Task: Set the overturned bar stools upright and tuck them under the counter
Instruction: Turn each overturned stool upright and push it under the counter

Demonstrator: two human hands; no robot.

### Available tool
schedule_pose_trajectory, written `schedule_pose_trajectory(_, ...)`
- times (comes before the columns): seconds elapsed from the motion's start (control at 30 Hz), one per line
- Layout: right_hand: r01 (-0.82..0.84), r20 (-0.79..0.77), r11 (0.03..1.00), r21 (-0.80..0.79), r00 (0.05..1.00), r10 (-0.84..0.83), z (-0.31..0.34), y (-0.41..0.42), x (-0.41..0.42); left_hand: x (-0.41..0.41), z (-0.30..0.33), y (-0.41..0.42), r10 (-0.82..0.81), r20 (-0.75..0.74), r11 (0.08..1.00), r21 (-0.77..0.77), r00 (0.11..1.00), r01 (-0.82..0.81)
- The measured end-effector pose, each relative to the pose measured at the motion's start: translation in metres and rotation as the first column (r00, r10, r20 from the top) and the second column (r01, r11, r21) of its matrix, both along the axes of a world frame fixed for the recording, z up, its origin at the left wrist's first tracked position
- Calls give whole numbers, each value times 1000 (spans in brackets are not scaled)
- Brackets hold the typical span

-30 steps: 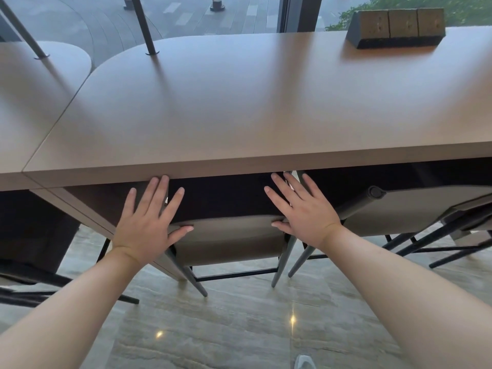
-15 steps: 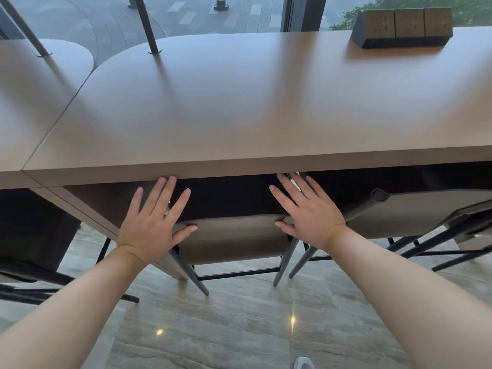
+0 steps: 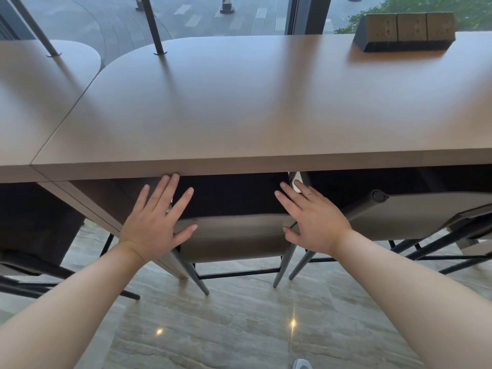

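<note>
Stool [image 3: 234, 237] directly ahead stands upright on the stone floor [image 3: 239, 323], its seat pushed partly beneath the front edge of the surface [image 3: 239, 102], with the near part of the seat and two tapered legs showing outside that edge. Left hand [image 3: 154, 222] and right hand [image 3: 314, 222] lie at the seat's two near corners, fingers straight and spread; each grip is apart, pressing or resting rather than clasping, though exact contact under the palms cannot be told. Judged from this, the stool in hand is righted and nearly tucked; a short further push may remain. To the right, a second stool [image 3: 415, 217] appears tipped, its seat slanted and its dark legs [image 3: 452, 251] splayed sideways, so it seems yet to be set up. At far left, more dark legs [image 3: 40, 278] cross low over the floor; whether they belong to a fallen stool cannot be told. A socket block [image 3: 404, 31] sits at the far right of the surface.
</note>
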State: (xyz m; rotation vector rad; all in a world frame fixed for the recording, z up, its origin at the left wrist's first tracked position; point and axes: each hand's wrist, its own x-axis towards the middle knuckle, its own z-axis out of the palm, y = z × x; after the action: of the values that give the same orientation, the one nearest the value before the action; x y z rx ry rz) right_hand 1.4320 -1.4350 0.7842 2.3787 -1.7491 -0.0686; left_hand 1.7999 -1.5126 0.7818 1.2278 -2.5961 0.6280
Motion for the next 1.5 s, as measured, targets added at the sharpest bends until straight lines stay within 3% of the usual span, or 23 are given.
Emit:
schedule_pose_trajectory(0.37, -20, -60, 1000, 14, 998, 21, 2, -1, 1, 3, -3, -2, 12, 33, 999, 35, 999, -13)
schedule_pose_trajectory(0.5, 2, -70, 1000, 30, 998, 0, 6, 0, 3, -2, 9, 10, 72, 21, 989, 124, 997, -75)
schedule_pose_trajectory(0.63, -8, -34, 997, 82, 999, 11, 17, 8, 6, -12, 33, 29, 160, -83, 958, 254, 984, -134)
schedule_pose_trajectory(0.87, -59, 311, 997, 41, 949, 43, 47, 33, 27, -17, 100, 78, 347, -371, 906, 371, 861, -204)
schedule_pose_trajectory(1.07, -187, 515, 982, -11, 841, 166, 76, 40, 50, -17, 128, 135, 421, -452, 887, 386, 786, -253)
schedule_pose_trajectory(1.17, -240, 619, 971, -16, 760, 197, 84, 42, 63, -16, 133, 162, 489, -541, 862, 419, 684, -285)
schedule_pose_trajectory(1.3, -285, 764, 958, 34, 626, 159, 97, 54, 94, -15, 144, 197, 588, -698, 808, 523, 408, -270)
schedule_pose_trajectory(1.5, -384, 858, 914, 135, 506, 86, 114, 97, 168, 17, 156, 261, 649, -759, 750, 629, 46, -204)
